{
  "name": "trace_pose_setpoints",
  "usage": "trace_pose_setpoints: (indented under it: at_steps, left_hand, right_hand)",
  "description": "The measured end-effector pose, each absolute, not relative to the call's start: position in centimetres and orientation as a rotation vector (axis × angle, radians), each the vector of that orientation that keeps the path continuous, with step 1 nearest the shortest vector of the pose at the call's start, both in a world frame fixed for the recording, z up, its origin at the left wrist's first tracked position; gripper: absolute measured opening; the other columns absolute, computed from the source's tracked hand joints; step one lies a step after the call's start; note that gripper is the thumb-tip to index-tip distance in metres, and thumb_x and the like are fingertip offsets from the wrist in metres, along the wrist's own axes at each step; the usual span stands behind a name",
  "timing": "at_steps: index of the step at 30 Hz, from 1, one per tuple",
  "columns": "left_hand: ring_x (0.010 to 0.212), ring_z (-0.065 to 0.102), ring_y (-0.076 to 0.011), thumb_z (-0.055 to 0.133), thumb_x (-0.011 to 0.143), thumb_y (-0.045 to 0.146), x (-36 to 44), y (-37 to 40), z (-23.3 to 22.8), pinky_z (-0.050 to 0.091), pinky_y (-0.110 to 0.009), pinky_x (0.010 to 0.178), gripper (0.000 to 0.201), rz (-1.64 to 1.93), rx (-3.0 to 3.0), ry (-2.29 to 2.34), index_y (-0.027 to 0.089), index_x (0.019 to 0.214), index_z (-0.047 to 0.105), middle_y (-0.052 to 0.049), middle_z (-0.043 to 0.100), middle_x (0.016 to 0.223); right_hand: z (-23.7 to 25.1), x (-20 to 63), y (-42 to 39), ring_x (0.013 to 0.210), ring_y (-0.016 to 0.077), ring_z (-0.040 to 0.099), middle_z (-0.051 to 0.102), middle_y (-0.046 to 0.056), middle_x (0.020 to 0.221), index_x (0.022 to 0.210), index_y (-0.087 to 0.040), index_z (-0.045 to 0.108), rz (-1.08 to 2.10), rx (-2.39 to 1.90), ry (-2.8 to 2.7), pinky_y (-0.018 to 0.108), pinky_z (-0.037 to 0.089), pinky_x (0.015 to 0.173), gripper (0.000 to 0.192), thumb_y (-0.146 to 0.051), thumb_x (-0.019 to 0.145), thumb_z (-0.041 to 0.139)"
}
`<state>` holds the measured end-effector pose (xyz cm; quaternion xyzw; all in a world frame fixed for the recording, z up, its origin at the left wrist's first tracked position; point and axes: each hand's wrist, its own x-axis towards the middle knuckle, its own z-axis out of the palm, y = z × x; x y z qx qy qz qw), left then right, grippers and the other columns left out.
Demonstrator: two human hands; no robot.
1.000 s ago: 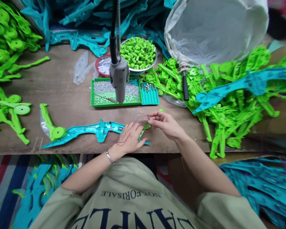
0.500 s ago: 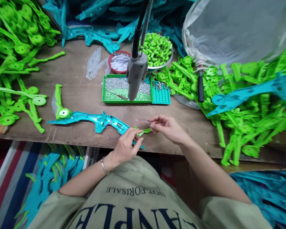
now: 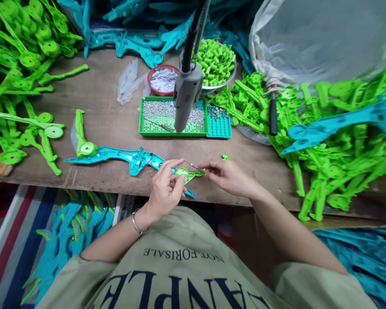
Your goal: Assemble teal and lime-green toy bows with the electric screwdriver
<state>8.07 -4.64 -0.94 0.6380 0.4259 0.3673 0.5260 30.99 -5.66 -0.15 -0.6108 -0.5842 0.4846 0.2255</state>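
Note:
A blue plastic toy bow body [image 3: 116,156] lies open side up along the table's front. A green arm [image 3: 80,133] with a round hub sits at its left end. Another green arm [image 3: 193,174] is at its right end. My left hand [image 3: 167,184] is curled over the bow's right part, index finger stretched, thumb by the green hub. A thin purple cord [image 3: 193,165] runs from there to my right hand [image 3: 227,175], whose fingertips pinch it at the green arm's tip. The fingertips partly hide the cord's end.
A hanging grey electric screwdriver [image 3: 187,96] stands over a green tray [image 3: 173,134] of screws. Behind are a red basket [image 3: 162,92] and a bowl [image 3: 217,88] of green pieces. Green arms [image 3: 334,159] heap at both sides. A small green piece [image 3: 225,157] lies beyond my right hand.
My left hand has lifted its index finger and drawn back slightly from the right green arm, baring its hub. My right hand has shifted slightly right, and a small green piece shows behind it.

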Motion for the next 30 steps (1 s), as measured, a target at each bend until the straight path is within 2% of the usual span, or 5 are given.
trace_pose_setpoints:
  at_steps: [8,13,19,25,30]
  left_hand:
    - [0.063,0.071,-0.0078,0.050,0.103,0.024,7.8,-5.0,-1.7,0.064,-0.023,0.058,0.050,0.822,1.676,1.050,0.024,0.153,0.047,-0.017,0.056,0.151]
    - [0.106,0.076,-0.0220,0.053,0.099,0.019,8.0,-5.6,-1.9,0.068,-0.028,0.072,0.046,0.905,1.919,0.903,0.023,0.145,0.059,-0.013,0.063,0.146]
    - [0.065,0.074,-0.0095,0.053,0.100,0.028,8.5,-4.1,-0.3,0.062,-0.021,0.051,0.050,0.763,1.418,0.896,0.025,0.150,0.054,-0.017,0.049,0.158]
    - [0.066,0.073,-0.0107,0.071,0.087,0.033,8.0,-1.3,-1.0,0.063,-0.023,0.055,0.054,0.754,0.941,0.948,0.017,0.137,0.061,-0.021,0.059,0.148]
    - [0.068,0.072,-0.0112,0.069,0.091,0.038,7.2,-1.4,-1.7,0.064,-0.025,0.062,0.056,0.735,1.137,1.012,0.016,0.140,0.054,-0.017,0.071,0.128]
  right_hand:
    - [0.1,30.6,-5.3,0.061,0.0138,0.062,0.071,0.003,0.073,0.100,-0.016,0.072,1.545,-1.604,-1.111,0.030,0.052,0.059,0.034,-0.037,0.074,0.074]
    - [-1.0,30.1,-5.5,0.061,0.0150,0.062,0.072,0.004,0.075,0.098,-0.016,0.074,1.382,-1.718,-1.150,0.031,0.052,0.060,0.028,-0.033,0.076,0.068]
    - [-0.2,30.2,-6.0,0.079,0.0208,0.068,0.078,0.008,0.091,0.093,-0.022,0.081,1.117,-1.663,-1.789,0.037,0.054,0.079,0.025,-0.019,0.082,0.060]
    - [0.2,31.5,-6.2,0.074,0.0146,0.065,0.069,0.003,0.089,0.130,-0.023,0.069,1.660,-1.290,-1.370,0.032,0.058,0.072,0.042,-0.036,0.091,0.067]
    - [-0.9,31.6,-6.1,0.071,0.0116,0.067,0.068,0.000,0.085,0.119,-0.023,0.072,1.791,-1.191,-0.992,0.030,0.058,0.074,0.044,-0.043,0.082,0.082]
